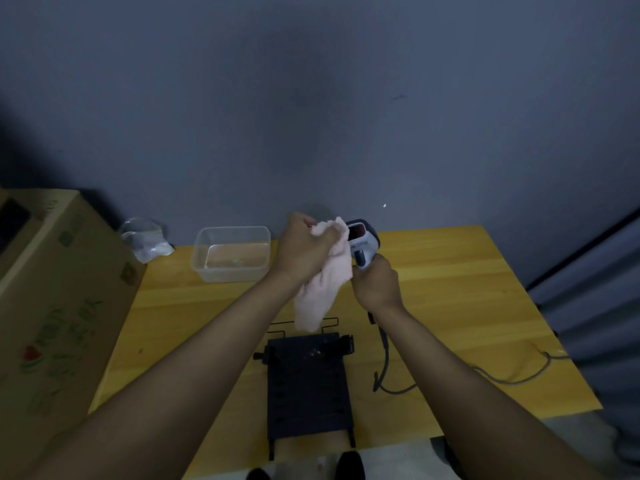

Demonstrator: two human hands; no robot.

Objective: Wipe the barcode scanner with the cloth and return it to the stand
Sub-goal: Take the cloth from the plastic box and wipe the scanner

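The right hand is wrapped around the handle of the barcode scanner, holding it upright above the yellow tabletop. The left hand is closed on a bunched pink cloth, pressing it against the scanner's left side while the loose end hangs down. The black stand lies flat nearer the person, and a clear plastic container sits left of the hands

Two bare forearms, no sleeves, left grip, right grip, black shoes
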